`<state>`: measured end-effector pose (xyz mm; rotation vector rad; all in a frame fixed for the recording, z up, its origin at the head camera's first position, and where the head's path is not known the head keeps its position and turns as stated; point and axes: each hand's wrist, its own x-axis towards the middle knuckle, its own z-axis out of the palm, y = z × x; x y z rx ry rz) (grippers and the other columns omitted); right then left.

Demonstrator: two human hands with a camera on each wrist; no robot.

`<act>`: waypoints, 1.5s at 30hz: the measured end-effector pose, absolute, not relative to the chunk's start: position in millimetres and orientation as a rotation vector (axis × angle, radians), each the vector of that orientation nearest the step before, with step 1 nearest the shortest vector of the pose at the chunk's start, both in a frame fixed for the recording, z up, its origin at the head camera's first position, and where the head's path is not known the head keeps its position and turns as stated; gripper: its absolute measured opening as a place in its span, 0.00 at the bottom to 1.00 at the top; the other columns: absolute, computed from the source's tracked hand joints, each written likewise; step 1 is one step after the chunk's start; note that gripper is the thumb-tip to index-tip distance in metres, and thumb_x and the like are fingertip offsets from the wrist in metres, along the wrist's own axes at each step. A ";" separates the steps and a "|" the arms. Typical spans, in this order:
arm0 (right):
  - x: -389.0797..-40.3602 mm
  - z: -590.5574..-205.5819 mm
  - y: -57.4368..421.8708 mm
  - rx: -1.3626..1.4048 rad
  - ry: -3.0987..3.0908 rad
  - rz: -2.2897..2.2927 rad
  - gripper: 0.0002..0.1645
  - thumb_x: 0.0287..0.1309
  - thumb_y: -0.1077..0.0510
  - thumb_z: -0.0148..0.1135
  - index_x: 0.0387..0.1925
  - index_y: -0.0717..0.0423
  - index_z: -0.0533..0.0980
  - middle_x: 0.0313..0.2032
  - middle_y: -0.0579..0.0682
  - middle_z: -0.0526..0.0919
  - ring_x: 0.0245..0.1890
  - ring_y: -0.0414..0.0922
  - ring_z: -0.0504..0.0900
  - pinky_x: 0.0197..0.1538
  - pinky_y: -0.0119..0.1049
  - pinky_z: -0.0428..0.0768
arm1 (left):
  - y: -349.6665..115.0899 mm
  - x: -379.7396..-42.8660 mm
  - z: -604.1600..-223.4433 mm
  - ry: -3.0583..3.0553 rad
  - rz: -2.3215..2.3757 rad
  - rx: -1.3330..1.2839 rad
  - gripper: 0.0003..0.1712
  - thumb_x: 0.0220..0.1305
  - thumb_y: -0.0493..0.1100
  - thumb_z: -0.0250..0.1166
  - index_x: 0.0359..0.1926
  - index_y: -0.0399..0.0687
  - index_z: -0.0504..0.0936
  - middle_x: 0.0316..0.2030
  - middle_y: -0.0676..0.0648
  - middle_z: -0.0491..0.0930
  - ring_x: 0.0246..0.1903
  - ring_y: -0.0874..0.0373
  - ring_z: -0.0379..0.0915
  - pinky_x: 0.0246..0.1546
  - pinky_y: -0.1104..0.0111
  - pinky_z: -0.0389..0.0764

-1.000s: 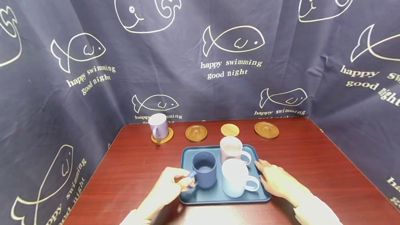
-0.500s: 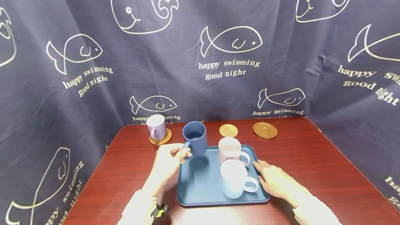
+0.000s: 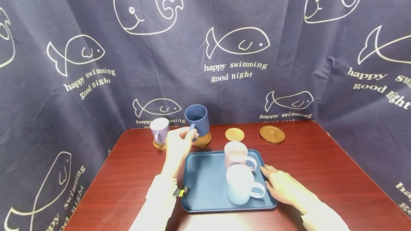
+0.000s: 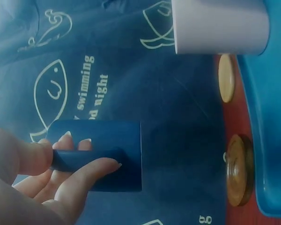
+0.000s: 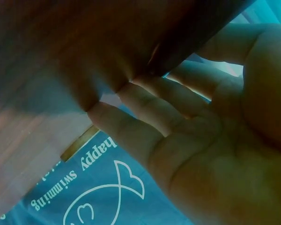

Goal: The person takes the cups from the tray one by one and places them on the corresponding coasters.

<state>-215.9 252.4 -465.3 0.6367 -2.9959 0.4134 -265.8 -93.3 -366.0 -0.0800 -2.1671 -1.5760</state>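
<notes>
A slate-blue fabric curtain hangs behind and along both sides of the glossy reddish-brown wood-grain tabletop. White-outlined whales, white-outlined fish and pale lettering reading "happy swimming good night" repeat across it; creases run down the cloth.

Your head camera looks forward and down across the table, taking in your left hand, right hand and the curtain. Left wrist view: close, turned sideways, facing the curtain, sharing the blue mug and tray with the head view. Right wrist view: very near the right hand, roughly upside down.
</notes>
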 end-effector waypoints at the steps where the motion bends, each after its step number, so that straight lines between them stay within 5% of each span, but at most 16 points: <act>1: -215.8 -465.3 252.4 0.637 -2.997 0.413 0.32 0.60 0.59 0.69 0.65 0.66 0.76 0.63 0.68 0.78 0.59 0.65 0.81 0.60 0.62 0.78 | -92.2 -269.5 -366.1 -2.159 -1.546 -0.074 0.05 0.64 0.38 0.71 0.33 0.44 0.92 0.28 0.47 0.90 0.31 0.56 0.86 0.33 0.70 0.82; 16: -213.6 -463.9 251.6 0.618 -3.025 0.431 0.32 0.61 0.59 0.69 0.65 0.65 0.76 0.63 0.67 0.78 0.61 0.65 0.80 0.61 0.62 0.77 | -75.5 -312.0 -390.5 -2.104 -1.426 0.146 0.05 0.60 0.39 0.71 0.32 0.45 0.94 0.28 0.48 0.90 0.37 0.49 0.87 0.41 0.54 0.79; 45: -215.6 -463.9 250.7 0.604 -3.031 0.422 0.32 0.61 0.58 0.69 0.65 0.65 0.76 0.63 0.68 0.78 0.62 0.66 0.79 0.61 0.63 0.76 | -67.6 -337.7 -448.3 -2.191 -1.457 0.373 0.04 0.59 0.41 0.74 0.32 0.49 0.94 0.28 0.50 0.90 0.37 0.50 0.85 0.42 0.56 0.77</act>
